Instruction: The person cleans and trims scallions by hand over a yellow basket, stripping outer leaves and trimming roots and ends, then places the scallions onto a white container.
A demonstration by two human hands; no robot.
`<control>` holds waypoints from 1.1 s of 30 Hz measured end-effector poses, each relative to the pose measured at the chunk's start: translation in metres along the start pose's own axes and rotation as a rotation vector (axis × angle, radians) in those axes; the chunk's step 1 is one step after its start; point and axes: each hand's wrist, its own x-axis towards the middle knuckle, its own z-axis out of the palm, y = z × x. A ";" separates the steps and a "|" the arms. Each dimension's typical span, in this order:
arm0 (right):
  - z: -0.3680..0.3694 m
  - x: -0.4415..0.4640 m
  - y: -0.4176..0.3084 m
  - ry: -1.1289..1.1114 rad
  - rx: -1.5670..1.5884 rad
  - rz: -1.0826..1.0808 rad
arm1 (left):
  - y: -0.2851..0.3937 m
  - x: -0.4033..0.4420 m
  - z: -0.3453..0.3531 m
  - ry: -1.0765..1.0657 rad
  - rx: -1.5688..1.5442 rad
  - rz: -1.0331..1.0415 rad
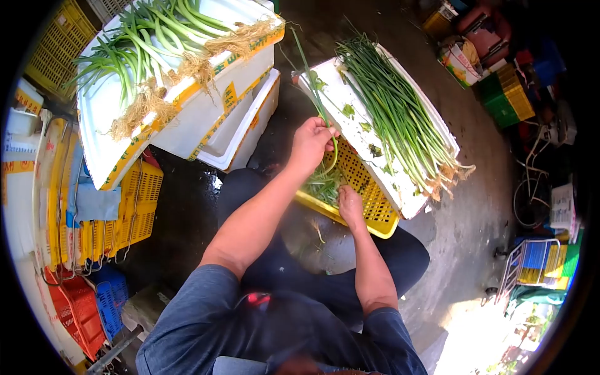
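Observation:
My left hand (310, 145) is closed around a thin green scallion (319, 103). Its long leaves rise above the fingers, and its lower part bends down over a yellow plastic crate (365, 178). Below and to the right, my right hand (350, 204) is at the crate's near side with its fingers curled together. Whatever those fingers may hold is too small to make out. Shredded green trimmings (322, 189) lie in the crate beside the right hand. A bundle of long scallions (397, 112) with brown roots rests on a white foam box (401, 199) just beyond the crate.
Stacked foam boxes (194, 128) at upper left carry thicker leeks (165, 34) with bushy roots. Yellow crates (139, 203) and a red crate (75, 312) stand at left. A metal cart (531, 265) and more crates (503, 97) line the right. The floor (465, 240) looks wet.

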 end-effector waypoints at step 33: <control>-0.302 0.045 -0.073 0.182 0.124 -0.067 | -0.018 -0.031 0.012 -0.413 0.939 0.321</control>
